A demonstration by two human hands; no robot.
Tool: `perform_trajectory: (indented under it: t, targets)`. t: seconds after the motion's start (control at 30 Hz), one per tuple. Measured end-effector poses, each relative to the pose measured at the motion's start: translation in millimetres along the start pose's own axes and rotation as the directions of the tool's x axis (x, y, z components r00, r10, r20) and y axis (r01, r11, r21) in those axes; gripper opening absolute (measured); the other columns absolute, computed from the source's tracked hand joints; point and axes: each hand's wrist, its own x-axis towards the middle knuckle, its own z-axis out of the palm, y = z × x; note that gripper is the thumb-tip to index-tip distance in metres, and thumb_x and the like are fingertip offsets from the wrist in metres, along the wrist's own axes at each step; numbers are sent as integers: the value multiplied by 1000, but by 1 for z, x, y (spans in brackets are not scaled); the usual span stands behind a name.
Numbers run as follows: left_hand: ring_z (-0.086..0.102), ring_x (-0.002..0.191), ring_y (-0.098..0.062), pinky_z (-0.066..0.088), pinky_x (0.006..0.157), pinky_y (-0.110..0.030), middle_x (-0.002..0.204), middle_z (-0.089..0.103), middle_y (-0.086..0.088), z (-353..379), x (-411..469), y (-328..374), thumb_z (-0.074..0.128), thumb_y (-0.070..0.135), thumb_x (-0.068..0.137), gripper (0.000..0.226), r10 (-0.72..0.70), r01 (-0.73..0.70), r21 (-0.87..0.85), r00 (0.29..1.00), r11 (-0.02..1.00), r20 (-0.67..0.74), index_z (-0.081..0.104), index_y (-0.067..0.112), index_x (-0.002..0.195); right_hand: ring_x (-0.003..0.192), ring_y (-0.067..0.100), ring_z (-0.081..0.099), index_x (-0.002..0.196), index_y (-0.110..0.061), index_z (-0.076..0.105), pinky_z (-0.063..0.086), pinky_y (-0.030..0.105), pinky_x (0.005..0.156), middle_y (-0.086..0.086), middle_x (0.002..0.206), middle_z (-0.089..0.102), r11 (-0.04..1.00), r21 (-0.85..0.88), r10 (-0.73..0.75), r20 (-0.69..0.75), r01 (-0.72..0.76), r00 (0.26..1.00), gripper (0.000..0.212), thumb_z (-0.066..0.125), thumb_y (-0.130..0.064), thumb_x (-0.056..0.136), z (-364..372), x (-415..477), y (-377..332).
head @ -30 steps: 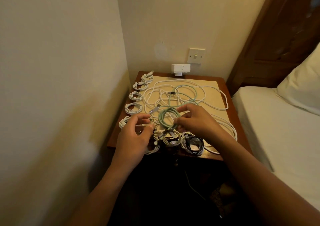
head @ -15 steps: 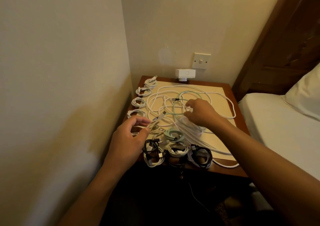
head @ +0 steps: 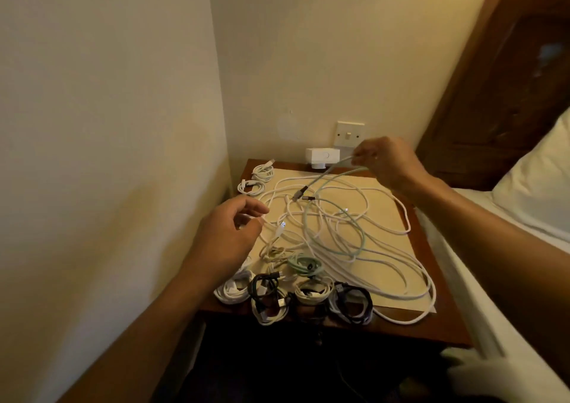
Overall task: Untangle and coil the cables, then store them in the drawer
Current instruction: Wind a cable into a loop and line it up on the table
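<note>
The right hand (head: 385,162), in the upper middle of the frame, is pinching a green cable (head: 324,175) between thumb and fingertips and holding it up off the table (head: 431,328). The cable is slanting down and left to a dark plug, then trailing into a loop among the loose white cables (head: 324,226) at mid-frame. The left hand (head: 228,233), left of centre, is hovering with fingers loosely curled; a white strand with a USB plug (head: 280,228) is running right up to its thumb and forefinger, but I cannot tell whether they are gripping it. The tangle is lying on a cream mat (head: 385,248). Finished coils (head: 311,291), white, black and green, are sitting along the table's lower edge, and two white ones (head: 262,172) are lying at its upper left. A white adapter (head: 322,159) and a wall switch (head: 350,134) are showing behind, and a bed (head: 509,279) is filling the right.
</note>
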Motion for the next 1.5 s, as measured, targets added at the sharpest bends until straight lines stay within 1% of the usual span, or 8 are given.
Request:
perform_trajectory:
  t: [0.27,0.47,0.67,0.9,1.2,1.3,1.4,1.5]
  targets:
    - [62,98,-8,56,85,-31,111,65,8,-10,26,109,67,24,96,23,268,-267,26,957,963,-109,61,26,118,84,1,66,112,-13,77,49,11,76,-7,101,72,973,4,-219,-317,232,923,20,71,-22,96,-160,-21,-47]
    - [48,125,-18,41,103,-34,137,51,-7,-21,30,232,67,35,95,53,631,-583,251,749,773,-203,46,16,140,96,3,65,116,-11,74,50,18,86,-3,108,72,904,-132,-424,-391,407,817,22,67,-22,98,-253,-64,-102]
    - [61,61,-1,48,59,-13,75,63,4,-28,13,290,49,15,107,19,649,-648,61,761,759,11,66,14,100,95,7,64,118,-14,75,50,29,88,-3,109,73,870,-227,-493,-411,437,767,24,64,-26,101,-304,-103,-112]
    - [60,76,-19,38,65,-24,82,63,3,-50,17,240,56,16,103,16,634,-562,405,771,721,-58,71,17,97,76,-1,59,96,-31,59,43,22,68,-16,85,60,972,-122,-216,-129,201,968,18,48,-25,108,-279,-158,-28]
    - [62,101,-43,45,80,-41,109,73,-17,-105,17,161,49,17,102,24,264,-137,392,919,910,-292,71,15,93,88,27,62,85,-25,64,47,38,77,-4,86,64,963,-51,266,53,-263,963,35,41,-35,109,-209,-264,93]
    - [63,87,-38,47,74,-39,105,72,-23,-79,-3,163,51,24,104,30,167,-125,287,978,950,-128,73,11,90,95,20,68,102,-21,75,54,31,84,-3,97,72,924,-69,374,385,-377,844,44,50,-57,98,-189,-272,79]
    - [52,61,-21,36,56,-29,77,67,-10,-44,-38,195,50,27,107,35,217,-297,279,934,913,283,71,15,82,125,19,59,140,-20,60,50,37,106,-3,139,62,966,-175,253,457,-192,853,78,56,-73,84,-190,-267,32]
    - [49,58,-5,36,58,-28,66,57,6,-11,-77,233,49,33,106,34,377,-560,282,778,779,503,69,23,81,136,20,51,154,-24,40,47,41,112,-1,151,52,963,259,-25,373,-78,928,82,68,-61,86,-196,-257,-39]
